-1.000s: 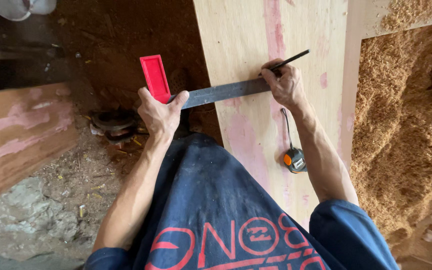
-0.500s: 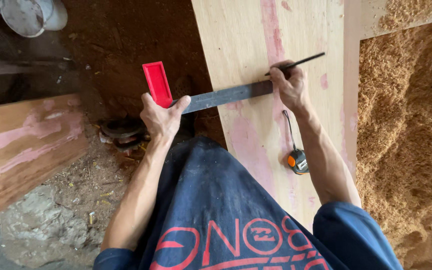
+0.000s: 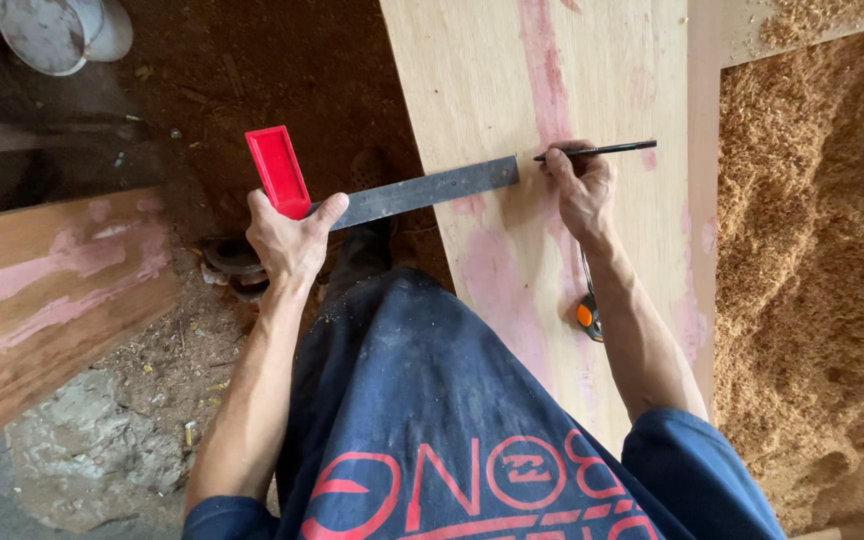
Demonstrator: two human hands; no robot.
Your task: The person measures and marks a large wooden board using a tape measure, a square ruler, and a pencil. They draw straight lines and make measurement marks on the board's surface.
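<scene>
Here we steady a square across the plywood board (image 3: 472,90).
Our left hand (image 3: 287,240) fingers wrap its red handle (image 3: 277,172); the steel blade (image 3: 422,190) ends just beside our right hand (image 3: 582,185), fingers pinching a pencil (image 3: 602,150).

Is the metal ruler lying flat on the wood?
Partly. The blade of the square rests on the plywood board, while its red handle sticks out past the edge in the left hand.

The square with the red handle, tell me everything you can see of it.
The try square has a red plastic-looking stock and a dark, worn metal blade. The left hand grips it where stock meets blade. The blade lies flat across the plywood sheet's left edge, slightly slanted, its tip just short of the right hand holding a pencil.
</scene>
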